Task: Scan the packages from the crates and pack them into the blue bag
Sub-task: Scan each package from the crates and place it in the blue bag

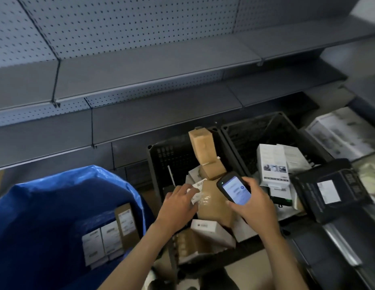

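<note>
overhead, grey pegboard shelving (pixel 140 65) — black crates (pixel 174 155) below

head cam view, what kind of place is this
Probably a shop stockroom or order-packing area: bare pegboard shelving, black crates of boxed packages, and a handheld scanner in the right hand.

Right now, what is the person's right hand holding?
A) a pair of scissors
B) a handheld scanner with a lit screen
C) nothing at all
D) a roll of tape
B: the right hand grips a dark handheld scanner, its screen glowing, above a brown package in the crate, while the left hand touches the package's white label.
</note>
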